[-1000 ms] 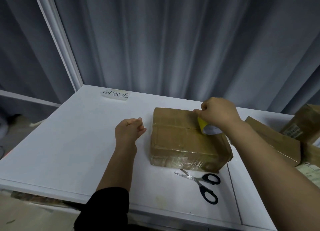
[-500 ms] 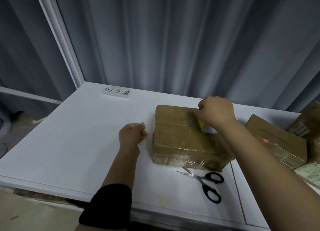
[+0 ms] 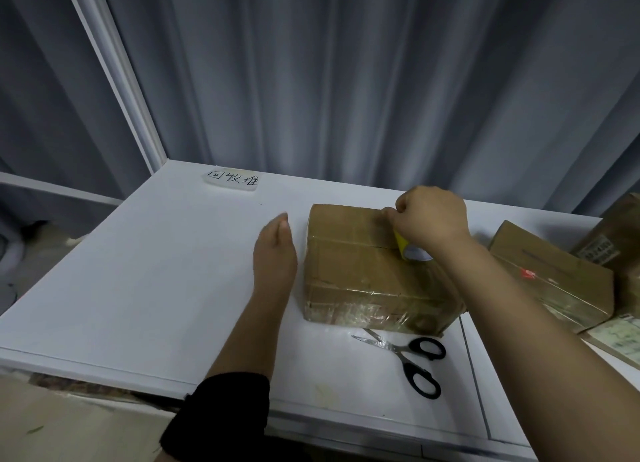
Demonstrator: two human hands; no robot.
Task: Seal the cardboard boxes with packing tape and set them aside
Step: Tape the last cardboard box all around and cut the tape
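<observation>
Uncurled since earlier, the left hand (image 3: 275,253) hovers straight-fingered just beside the brown rectangular cardboard box (image 3: 353,271), whose top the right hand (image 3: 433,217), gripping a yellow tape roll (image 3: 403,245), seems mid-taping; setting aside remains.

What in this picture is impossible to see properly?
1. The tape roll: head view, mostly covered by the right hand; only a yellow edge and white core show.
2. The box at the far right: cut off by the frame edge.
3. Its label: print too small to read.
4. The left hand: its tips look blurred.
</observation>
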